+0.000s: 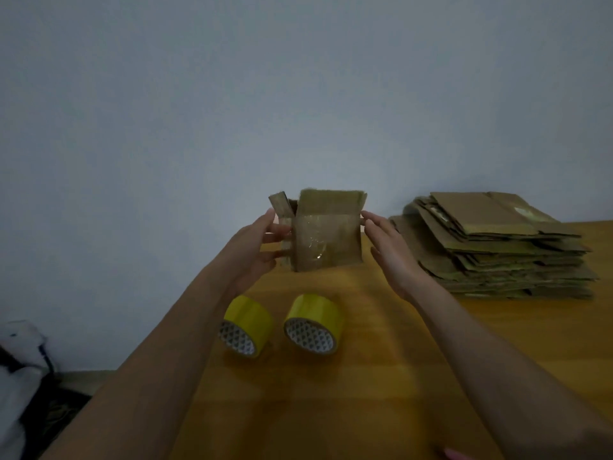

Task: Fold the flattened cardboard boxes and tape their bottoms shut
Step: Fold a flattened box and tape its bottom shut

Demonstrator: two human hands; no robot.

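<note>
A small cardboard box (326, 234) is held upright above the far part of the wooden table (365, 376), its top flaps standing up and shiny clear tape on the side facing me. My left hand (257, 247) grips its left side, fingers curled round the edge. My right hand (386, 242) touches the box's right edge with straight fingers. Two yellow tape rolls (247, 325) (313, 323) lie on the table below the box, cores facing me.
A tall stack of flattened cardboard boxes (497, 247) sits at the table's far right. A plain wall rises behind the table. To the left, off the table's edge, white and dark items (20, 360) lie on the floor.
</note>
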